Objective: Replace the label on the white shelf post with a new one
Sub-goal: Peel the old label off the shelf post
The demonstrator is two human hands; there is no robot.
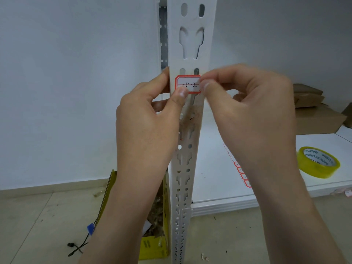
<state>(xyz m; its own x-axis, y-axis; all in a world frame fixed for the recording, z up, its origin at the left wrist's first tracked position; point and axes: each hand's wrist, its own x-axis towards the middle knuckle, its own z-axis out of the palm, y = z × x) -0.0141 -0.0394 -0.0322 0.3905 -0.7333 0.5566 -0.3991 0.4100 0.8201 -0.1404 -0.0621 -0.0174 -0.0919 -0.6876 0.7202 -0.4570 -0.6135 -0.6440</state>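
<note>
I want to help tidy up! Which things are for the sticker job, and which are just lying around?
For the job: label, shelf post, left hand, right hand, label sheet.
Lying about: tape roll, cardboard boxes, yellow box.

Red-bordered label point(188, 84) on the white shelf post point(191, 44): handwritten "15-2" in black ink over a printed red line. Roll of yellowish tape point(317, 162) on the shelf point(266, 185): inner core printed "MADE IN CHINA", repeated around the ring. Sheet of red-bordered labels point(242, 173) on the shelf: nothing legible.
</note>
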